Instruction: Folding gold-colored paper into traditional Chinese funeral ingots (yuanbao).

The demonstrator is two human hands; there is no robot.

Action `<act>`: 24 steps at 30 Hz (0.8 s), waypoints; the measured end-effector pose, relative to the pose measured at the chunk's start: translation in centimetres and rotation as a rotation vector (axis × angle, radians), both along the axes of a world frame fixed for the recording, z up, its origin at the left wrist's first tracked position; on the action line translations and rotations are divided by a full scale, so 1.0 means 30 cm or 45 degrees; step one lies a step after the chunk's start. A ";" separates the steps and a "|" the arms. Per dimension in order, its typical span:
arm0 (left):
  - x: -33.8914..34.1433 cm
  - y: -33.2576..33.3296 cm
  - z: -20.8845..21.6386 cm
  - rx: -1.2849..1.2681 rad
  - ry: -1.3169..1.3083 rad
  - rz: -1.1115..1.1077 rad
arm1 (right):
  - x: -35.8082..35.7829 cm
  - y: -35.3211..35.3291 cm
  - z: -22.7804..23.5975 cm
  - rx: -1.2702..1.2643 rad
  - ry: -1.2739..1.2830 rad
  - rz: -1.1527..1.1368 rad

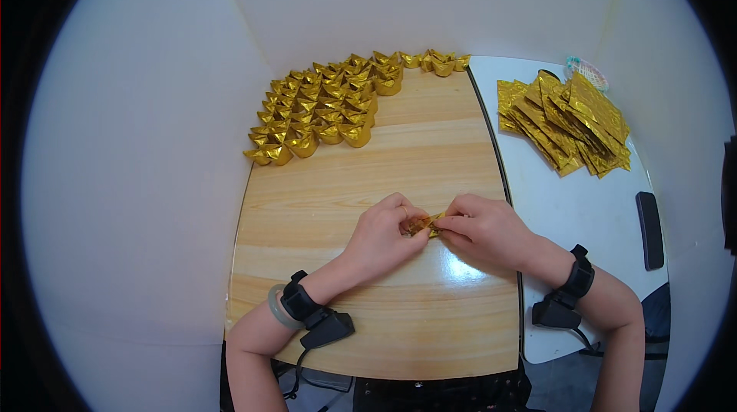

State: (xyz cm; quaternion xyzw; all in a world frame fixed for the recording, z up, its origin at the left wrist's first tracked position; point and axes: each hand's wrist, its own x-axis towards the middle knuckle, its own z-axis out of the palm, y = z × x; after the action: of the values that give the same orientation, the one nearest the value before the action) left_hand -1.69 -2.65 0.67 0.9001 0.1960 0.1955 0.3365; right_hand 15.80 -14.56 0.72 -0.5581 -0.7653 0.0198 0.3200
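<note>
The person's forearms come closest, the left forearm (257, 354) rising from the lower left of the frame and the right forearm (623, 351) from the lower right. Each wrist wears a black strap with a dark box on it: the left strap (301, 301) sits beside a pale greenish bangle (275, 308), the right strap (580, 274) near the table edge at the lower right.

Just right of the frame's centre and a little below it, the two hands meet over a small gold foil piece (427, 225). The left hand (382, 232), with a thin ring on one finger, grips it from the left between thumb and fingers; the right hand (491, 229) pinches it from the right, its fingers closed on the foil. The fingers hide much of the piece, so its full shape cannot be told.

Beneath them spreads a wood-grain tabletop (345, 189). At its upper left stand close-set rows of gold boat-shaped ingots (326, 105), with a smaller cluster (440, 64) at the top centre. A white table (572, 212) adjoins on the right; in the frame's upper right it bears an overlapping heap of flat gold foil packets (568, 124), with a pale lacy item (589, 72) behind. Below the heap, near the right edge, lies a dark oblong object (649, 231).
</note>
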 end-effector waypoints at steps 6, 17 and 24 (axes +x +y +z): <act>-0.006 0.008 -0.006 -0.167 -0.002 -0.028 | 0.013 0.005 0.011 -0.432 0.582 -0.091; -0.002 0.013 -0.018 -0.688 -0.100 -0.121 | 0.017 0.018 0.014 -0.665 0.924 -0.096; 0.022 -0.013 -0.003 -1.103 -0.164 -0.118 | 0.013 0.019 0.027 -0.479 0.741 -0.210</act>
State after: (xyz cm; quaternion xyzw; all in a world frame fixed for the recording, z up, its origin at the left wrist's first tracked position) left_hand -1.02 -3.05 0.59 0.6697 0.1979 0.1357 0.7028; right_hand 16.19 -13.99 1.54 -0.6381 -0.5775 0.2925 0.4168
